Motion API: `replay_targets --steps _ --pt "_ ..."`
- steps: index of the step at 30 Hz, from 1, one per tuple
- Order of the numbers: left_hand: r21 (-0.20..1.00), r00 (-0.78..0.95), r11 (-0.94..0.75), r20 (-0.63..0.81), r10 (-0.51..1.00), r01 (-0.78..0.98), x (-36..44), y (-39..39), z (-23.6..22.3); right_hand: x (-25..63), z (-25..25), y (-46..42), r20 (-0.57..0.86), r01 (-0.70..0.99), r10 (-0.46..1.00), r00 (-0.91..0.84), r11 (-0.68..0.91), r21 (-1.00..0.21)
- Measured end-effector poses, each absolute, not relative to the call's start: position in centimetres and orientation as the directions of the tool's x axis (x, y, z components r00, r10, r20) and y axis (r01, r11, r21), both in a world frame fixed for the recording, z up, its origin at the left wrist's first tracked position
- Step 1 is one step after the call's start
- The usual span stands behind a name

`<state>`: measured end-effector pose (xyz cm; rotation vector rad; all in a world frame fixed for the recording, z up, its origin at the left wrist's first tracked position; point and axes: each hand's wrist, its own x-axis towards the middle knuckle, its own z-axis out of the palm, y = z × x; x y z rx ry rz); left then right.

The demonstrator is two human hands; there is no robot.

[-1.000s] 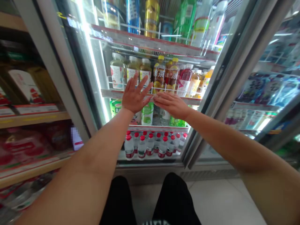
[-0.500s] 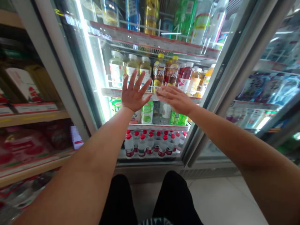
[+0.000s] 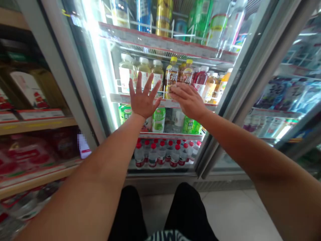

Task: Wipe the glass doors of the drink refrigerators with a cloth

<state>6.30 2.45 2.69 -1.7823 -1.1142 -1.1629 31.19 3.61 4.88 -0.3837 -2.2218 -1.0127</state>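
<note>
My left hand (image 3: pixel 143 97) is held up with its fingers spread and nothing in it. Behind it, on the middle shelf of a glass-fronted fridge, stand white-capped bottles (image 3: pixel 126 74) with pale labels. My right hand (image 3: pixel 188 100) is stretched out flat to the left, fingers close together, and holds nothing that I can see. It partly covers tea bottles with yellow caps (image 3: pixel 172 72) and is near a dark red drink bottle (image 3: pixel 200 82). Whether either hand touches the fridge glass, I cannot tell.
Red-capped water bottles (image 3: pixel 152 155) fill the fridge bottom, below green cartons (image 3: pixel 158 119). Larger bottles and cans (image 3: pixel 164 16) stand on the upper shelf. A metal door frame (image 3: pixel 247 77) runs along the right. Wooden shelves (image 3: pixel 37 125) with packaged goods are at the left.
My right hand has tilted up slightly, its fingers a little higher. My left hand's spread fingers have shifted slightly left and up against the bottles. The view has moved a little.
</note>
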Motion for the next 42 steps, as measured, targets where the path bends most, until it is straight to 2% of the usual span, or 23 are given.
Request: replay_targets --steps 2,3,7,8,9,12,14,18,19,20,23,25,27,29,31,36,38,42 --pt "-0.118 0.219 -0.342 0.937 0.274 0.932 6.3 2.5 2.7 30.8 4.5 3.4 0.719 0.560 0.037 -0.694 0.655 0.507" --pt "-0.121 0.219 -0.330 0.935 0.278 0.936 6.3 2.5 2.7 30.5 3.9 3.2 0.682 0.533 0.053 -0.729 0.669 0.518" --pt "-0.115 0.216 -0.308 0.924 0.316 0.944 6.2 2.5 2.8 29.8 2.4 2.8 0.406 0.290 0.012 -0.914 0.719 0.632" --pt "-0.109 0.212 -0.310 0.923 0.320 0.944 6.2 2.5 2.8 29.9 2.7 3.0 0.429 0.299 -0.005 -0.903 0.711 0.637" --pt "-0.105 0.209 -0.313 0.923 0.322 0.944 6.2 2.4 2.8 30.1 3.4 3.3 0.515 0.363 -0.011 -0.857 0.696 0.620" --pt "-0.110 0.214 -0.322 0.926 0.309 0.940 6.2 2.3 2.8 30.6 5.4 4.2 0.833 0.634 -0.004 -0.553 0.647 0.424" --pt "-0.128 0.231 -0.326 0.926 0.300 0.937 6.2 2.3 2.8 30.6 5.6 4.4 0.901 0.687 0.002 -0.435 0.648 0.330" --pt "-0.140 0.230 -0.302 0.930 0.287 0.943 6.2 2.4 2.8 30.1 4.4 4.2 0.768 0.529 -0.039 -0.639 0.703 0.476" --pt "-0.140 0.227 -0.299 0.933 0.281 0.944 6.2 2.4 2.7 30.1 4.6 4.3 0.768 0.530 -0.043 -0.639 0.699 0.480" --pt "-0.138 0.225 -0.301 0.935 0.274 0.943 6.2 2.3 2.7 30.3 5.2 4.5 0.801 0.560 -0.040 -0.598 0.693 0.453" --pt "-0.136 0.229 -0.339 0.940 0.252 0.931 6.1 2.2 2.6 30.6 7.4 5.4 0.938 0.670 -0.038 -0.343 0.690 0.274" --pt "-0.132 0.229 -0.364 0.944 0.239 0.922 6.1 2.1 2.5 30.4 8.0 5.6 0.957 0.668 -0.054 -0.285 0.706 0.238" --pt "-0.128 0.223 -0.375 0.949 0.222 0.918 6.2 2.1 2.4 29.7 7.2 5.1 0.921 0.624 -0.053 -0.385 0.720 0.302" --pt "-0.129 0.217 -0.370 0.954 0.207 0.920 6.2 2.1 2.4 29.0 6.2 4.5 0.826 0.542 -0.030 -0.563 0.741 0.396" --pt "-0.130 0.213 -0.365 0.957 0.198 0.922 6.3 2.1 2.3 28.8 6.3 4.3 0.783 0.508 -0.022 -0.621 0.750 0.424" --pt "-0.119 0.206 -0.370 0.956 0.206 0.921 6.1 2.3 2.4 29.2 10.5 6.2 0.931 0.634 -0.070 -0.358 0.714 0.297" --pt "-0.125 0.210 -0.360 0.955 0.208 0.925 6.1 2.4 2.4 28.6 10.8 6.4 0.945 0.636 -0.091 -0.315 0.718 0.282" --pt "-0.135 0.217 -0.354 0.954 0.206 0.925 6.1 2.4 2.3 26.7 9.6 5.5 0.836 0.539 -0.044 -0.547 0.746 0.392"
